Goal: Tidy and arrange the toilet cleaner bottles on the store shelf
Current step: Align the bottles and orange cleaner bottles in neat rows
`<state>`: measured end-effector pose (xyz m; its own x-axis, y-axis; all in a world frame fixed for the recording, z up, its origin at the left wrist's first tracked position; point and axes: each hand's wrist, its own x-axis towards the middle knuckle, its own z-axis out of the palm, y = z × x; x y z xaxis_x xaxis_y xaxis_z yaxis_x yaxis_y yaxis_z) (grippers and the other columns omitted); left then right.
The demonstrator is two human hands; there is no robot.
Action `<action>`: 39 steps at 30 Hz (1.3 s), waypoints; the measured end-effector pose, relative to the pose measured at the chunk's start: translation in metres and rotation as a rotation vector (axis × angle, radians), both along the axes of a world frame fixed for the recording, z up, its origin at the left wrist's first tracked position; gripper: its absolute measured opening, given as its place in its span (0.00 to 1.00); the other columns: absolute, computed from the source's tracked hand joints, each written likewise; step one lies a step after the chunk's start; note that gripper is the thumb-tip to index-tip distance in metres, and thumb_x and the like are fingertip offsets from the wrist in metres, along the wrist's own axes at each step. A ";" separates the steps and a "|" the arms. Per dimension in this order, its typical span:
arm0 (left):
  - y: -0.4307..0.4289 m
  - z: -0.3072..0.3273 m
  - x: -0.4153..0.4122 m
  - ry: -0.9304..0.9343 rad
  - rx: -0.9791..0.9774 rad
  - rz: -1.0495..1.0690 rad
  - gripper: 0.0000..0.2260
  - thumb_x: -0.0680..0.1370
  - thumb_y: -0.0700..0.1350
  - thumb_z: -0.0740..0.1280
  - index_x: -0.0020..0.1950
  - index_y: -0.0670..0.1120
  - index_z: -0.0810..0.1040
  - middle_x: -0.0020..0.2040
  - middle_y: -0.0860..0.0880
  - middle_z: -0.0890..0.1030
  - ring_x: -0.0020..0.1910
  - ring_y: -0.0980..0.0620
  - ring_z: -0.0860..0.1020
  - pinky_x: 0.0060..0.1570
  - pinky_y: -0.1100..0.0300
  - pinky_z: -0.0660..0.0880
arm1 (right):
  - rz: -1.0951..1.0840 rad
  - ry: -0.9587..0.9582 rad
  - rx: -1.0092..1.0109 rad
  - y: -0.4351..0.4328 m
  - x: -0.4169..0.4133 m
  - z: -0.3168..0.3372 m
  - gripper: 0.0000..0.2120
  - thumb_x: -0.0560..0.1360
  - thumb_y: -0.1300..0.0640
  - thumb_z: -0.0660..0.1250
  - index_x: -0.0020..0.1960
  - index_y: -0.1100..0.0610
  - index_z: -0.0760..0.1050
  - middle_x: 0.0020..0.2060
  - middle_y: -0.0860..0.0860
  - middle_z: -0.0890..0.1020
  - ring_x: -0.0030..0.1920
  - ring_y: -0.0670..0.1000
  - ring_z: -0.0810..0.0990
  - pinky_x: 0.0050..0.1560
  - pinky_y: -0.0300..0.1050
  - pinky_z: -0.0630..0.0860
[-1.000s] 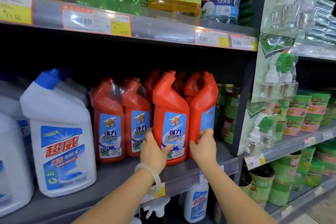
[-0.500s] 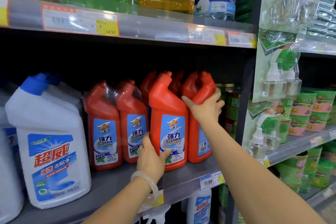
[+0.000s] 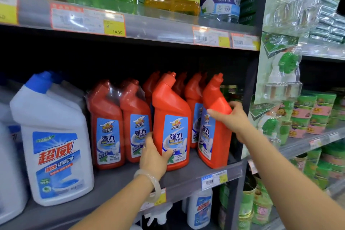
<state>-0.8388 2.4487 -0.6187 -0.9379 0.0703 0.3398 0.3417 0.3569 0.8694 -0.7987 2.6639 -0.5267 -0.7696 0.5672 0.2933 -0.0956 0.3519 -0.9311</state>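
Vs half a sec ago: right hand (image 3: 236,119) has dropped from the neck of the end red bottle (image 3: 216,99) to its body, at label-top height. That bottle has come fwd and to the right. It now stands near the front edge of the shelf (image 3: 121,176), with a gap to the middle red bottle (image 3: 171,110) and another red one showing in the gap behind. Left hand (image 3: 155,157) is unchanged, same spot low on the middle bottle.

Grips: right hand wraps the end bottle, thumb across the front above the label, fingers round the far side. Left hand grips the middle bottle's lower left corner, thumb on the label, fingers round the side; bracelet (image 3: 149,181) on that wrist.

End bottle: base on shelf below the grip, long axis near vertical w/ slight lean, bent neck and cap above the grip pointing up-right, label turned left of front. Middle bottle: upright, label facing out, neck slanting up-right above the grip.

Left of the left hand: wrapped pair (image 3: 112,110) of red bottles, just beside; further left a white bottle (image 3: 54,117) w/ blue cap.
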 end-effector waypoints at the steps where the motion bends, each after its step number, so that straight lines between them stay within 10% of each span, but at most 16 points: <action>1: 0.001 0.001 0.001 0.005 0.003 0.000 0.33 0.70 0.42 0.73 0.70 0.46 0.59 0.64 0.46 0.74 0.62 0.46 0.74 0.60 0.53 0.72 | -0.067 -0.009 0.025 -0.006 0.001 -0.010 0.41 0.60 0.52 0.80 0.65 0.60 0.61 0.55 0.53 0.74 0.53 0.54 0.77 0.55 0.53 0.76; 12: 0.011 0.002 -0.002 0.008 -0.086 -0.004 0.36 0.71 0.45 0.72 0.72 0.46 0.55 0.66 0.43 0.73 0.63 0.43 0.72 0.62 0.49 0.71 | 0.299 0.078 -0.355 0.004 -0.002 -0.026 0.25 0.67 0.65 0.73 0.62 0.59 0.68 0.49 0.57 0.82 0.40 0.51 0.84 0.36 0.45 0.80; 21: 0.013 -0.001 -0.004 0.005 -0.092 0.010 0.35 0.72 0.45 0.72 0.72 0.45 0.55 0.66 0.43 0.72 0.64 0.44 0.72 0.62 0.49 0.71 | 0.035 0.293 -0.296 0.005 -0.023 -0.067 0.18 0.77 0.54 0.63 0.66 0.55 0.67 0.56 0.53 0.78 0.54 0.52 0.79 0.57 0.51 0.76; 29: 0.021 -0.002 -0.006 0.022 -0.106 0.044 0.36 0.71 0.46 0.72 0.72 0.45 0.55 0.67 0.43 0.70 0.65 0.43 0.71 0.62 0.49 0.71 | -0.041 0.134 0.045 -0.012 -0.031 -0.101 0.62 0.55 0.42 0.78 0.76 0.51 0.41 0.74 0.55 0.56 0.74 0.55 0.57 0.72 0.58 0.59; 39: 0.030 0.005 0.004 -0.015 -0.132 0.058 0.36 0.72 0.47 0.71 0.72 0.46 0.53 0.67 0.44 0.70 0.63 0.44 0.72 0.57 0.53 0.71 | 0.061 -0.040 0.039 0.011 -0.039 -0.115 0.65 0.56 0.45 0.78 0.75 0.48 0.33 0.75 0.53 0.53 0.74 0.55 0.57 0.72 0.60 0.61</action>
